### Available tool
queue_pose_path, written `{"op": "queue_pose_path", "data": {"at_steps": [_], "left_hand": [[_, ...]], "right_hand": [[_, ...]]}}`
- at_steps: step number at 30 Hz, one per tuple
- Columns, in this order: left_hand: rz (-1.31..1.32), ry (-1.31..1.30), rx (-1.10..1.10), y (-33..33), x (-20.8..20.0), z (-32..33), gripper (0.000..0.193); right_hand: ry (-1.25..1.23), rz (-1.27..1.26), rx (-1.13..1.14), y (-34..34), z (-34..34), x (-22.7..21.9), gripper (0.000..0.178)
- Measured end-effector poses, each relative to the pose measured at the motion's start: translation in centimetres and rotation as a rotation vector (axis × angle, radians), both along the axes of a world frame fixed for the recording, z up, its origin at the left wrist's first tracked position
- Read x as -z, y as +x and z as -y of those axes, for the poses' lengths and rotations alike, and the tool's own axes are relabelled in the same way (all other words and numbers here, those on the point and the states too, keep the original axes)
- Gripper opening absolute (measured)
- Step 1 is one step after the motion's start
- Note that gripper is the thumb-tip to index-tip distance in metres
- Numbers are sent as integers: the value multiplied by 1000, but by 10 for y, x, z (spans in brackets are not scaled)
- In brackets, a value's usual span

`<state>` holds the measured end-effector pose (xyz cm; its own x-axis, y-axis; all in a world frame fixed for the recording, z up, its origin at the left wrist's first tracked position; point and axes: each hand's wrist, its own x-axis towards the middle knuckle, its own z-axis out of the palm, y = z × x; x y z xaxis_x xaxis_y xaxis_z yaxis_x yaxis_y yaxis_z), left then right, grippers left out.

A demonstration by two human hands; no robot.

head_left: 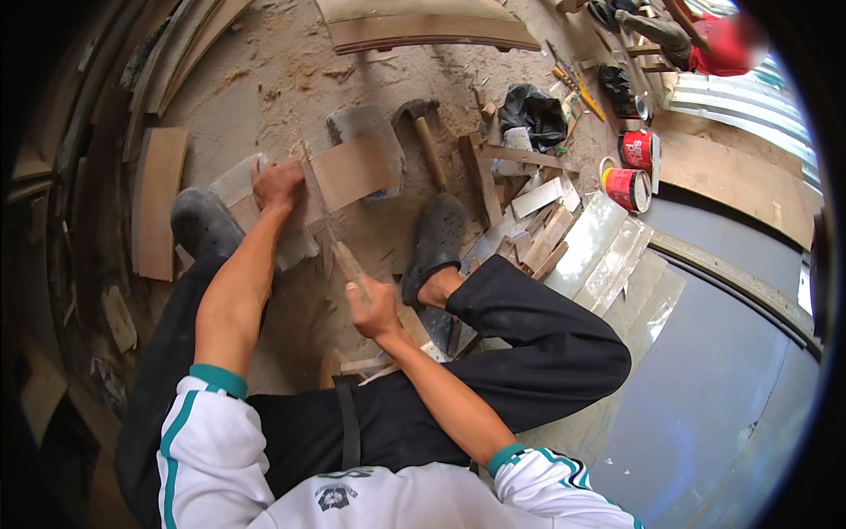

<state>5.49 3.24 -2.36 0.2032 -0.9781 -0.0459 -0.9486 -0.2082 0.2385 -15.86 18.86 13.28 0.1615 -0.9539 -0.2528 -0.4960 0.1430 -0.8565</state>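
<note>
My right hand (374, 309) is wrapped round the handle of a handsaw (323, 207). The saw's thin blade points away from me and lies across a flat wooden board (352, 176). Just left of the blade, my left hand (278, 183) grips the board with curled fingers and bears down on it. Pale grey blocks (359, 123) support the board off the dusty ground. My feet in dark clogs (438, 234) stand on either side. Whether the blade has cut into the wood is too blurred to tell.
A hammer (430, 145) lies beyond my right foot. Wood offcuts (546, 238), a black plastic bag (533, 116) and red cans (627, 187) lie to the right. Planks (161, 203) line the left. A wooden panel (432, 31) lies ahead. Another person (714, 44) sits at the far right.
</note>
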Motion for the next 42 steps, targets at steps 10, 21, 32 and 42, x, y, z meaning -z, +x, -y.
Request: {"op": "queue_pose_path", "data": {"at_steps": [10,21,32,42], "left_hand": [[-26,-74,-93,10,5,-1,55],[-32,-136,-90,8,14,-3,52],[78,165,132,7,-13,-33,73],[-251,763,854,-41,-60,-81,67]], "right_hand": [[245,82,63,-29,-27,-80,23],[223,91,82,-17,-14,-79,25],[106,19,97,-7,19,-53,31],[136,-23,80,-3,18,-45,36]]}}
